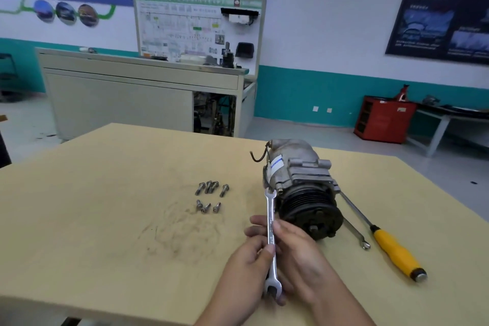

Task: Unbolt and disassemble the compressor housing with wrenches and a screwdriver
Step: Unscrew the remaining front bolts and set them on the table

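- Pale yellow table (92,219), filling the lower half of the view, smudged grey near its middle.
- Grey metal compressor (299,177), lying on its side right of the table's centre; black grooved pulley turned toward the viewer, blue-and-white label on its upper left, short dark wire curling from the far end.
- Left hand (246,267), reaching in from the bottom edge, fingers curled round the shaft of a silver wrench (271,222), thumb pressed on its front face.
- Right hand (299,254), touching the left, wrapped round the same shaft (thumb tip higher up, close to the pulley).
- Screwdriver (394,249) with a yellow handle, flat on the table right of the compressor, metal shaft pointing up toward it.
- Held wrench open-ended at both ends, nearly upright in the view: top end against the compressor's left side just beside the pulley, bottom end poking out below both hands.
- Second wrench (354,233), slim, between pulley and screwdriver, upper part hidden.
- Seven loose bolts (210,196) in two rows, left of the compressor and apart from it: four behind, three in front.
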